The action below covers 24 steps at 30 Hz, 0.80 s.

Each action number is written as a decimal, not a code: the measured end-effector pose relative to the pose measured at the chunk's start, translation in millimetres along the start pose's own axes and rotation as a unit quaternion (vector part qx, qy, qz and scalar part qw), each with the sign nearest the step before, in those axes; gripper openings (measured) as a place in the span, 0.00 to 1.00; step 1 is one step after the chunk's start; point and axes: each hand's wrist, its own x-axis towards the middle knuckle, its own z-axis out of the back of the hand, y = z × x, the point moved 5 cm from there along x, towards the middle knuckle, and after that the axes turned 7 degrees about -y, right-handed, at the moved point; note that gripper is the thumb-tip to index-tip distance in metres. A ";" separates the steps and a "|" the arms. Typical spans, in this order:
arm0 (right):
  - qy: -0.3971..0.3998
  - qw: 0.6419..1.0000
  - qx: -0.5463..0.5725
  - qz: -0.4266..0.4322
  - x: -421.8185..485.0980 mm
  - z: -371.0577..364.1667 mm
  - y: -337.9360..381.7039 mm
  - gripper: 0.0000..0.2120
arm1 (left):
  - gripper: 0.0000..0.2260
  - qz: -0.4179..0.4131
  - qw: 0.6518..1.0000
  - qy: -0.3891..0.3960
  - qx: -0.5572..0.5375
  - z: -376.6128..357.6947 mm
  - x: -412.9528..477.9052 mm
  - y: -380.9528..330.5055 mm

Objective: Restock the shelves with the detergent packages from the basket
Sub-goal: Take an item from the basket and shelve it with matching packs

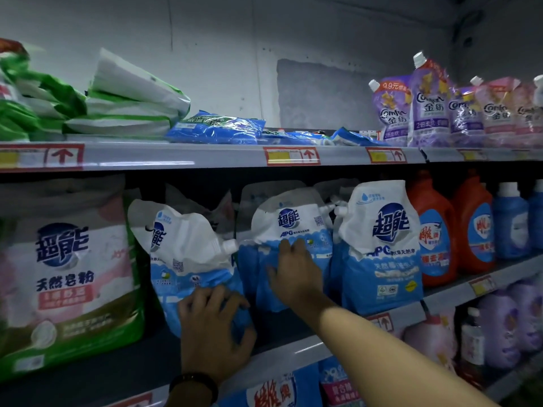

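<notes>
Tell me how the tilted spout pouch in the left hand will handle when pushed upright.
Probably floppy: the tilted pouch has a creased, sagging white top. Likely bottom-heavy: its blue lower part bulges where the left hand grips it. Unsupported it may tip, since it leans now.

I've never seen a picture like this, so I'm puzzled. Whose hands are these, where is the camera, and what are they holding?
No machine here: these are a person's two bare hands. The one picture comes from a camera worn on the person's head, looking forward at shop shelves. The left hand grips the bottom of a leaning blue-and-white soft plastic detergent pouch with a white spout. The right hand lies flat against an upright pouch of the same kind beside it. Both are at the grey middle shelf, between a big pink, white and green bag and orange plastic jugs.
</notes>
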 end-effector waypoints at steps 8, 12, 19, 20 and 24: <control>0.027 0.997 -0.076 -0.012 69.8 -20.5 35.0 0.31 | 0.20 -0.035 0.998 -0.036 0.039 -12.7 -0.3 0.2; 0.025 0.997 -0.067 -0.039 78.3 -26.6 38.4 0.33 | 0.21 -0.050 0.996 -0.029 0.061 -16.3 -1.3 -1.6; 0.053 0.996 -0.061 -0.043 63.1 -27.2 42.4 0.15 | 0.20 -0.050 0.996 -0.014 0.068 -20.3 -4.0 -3.2; 0.058 0.996 -0.048 -0.040 61.1 -25.0 42.7 0.15 | 0.20 -0.048 0.996 -0.012 0.068 -20.0 -4.3 -3.6; 0.051 0.998 -0.033 0.027 56.6 6.4 41.1 0.16 | 0.20 -0.049 0.997 -0.008 0.058 -19.1 -4.7 -4.5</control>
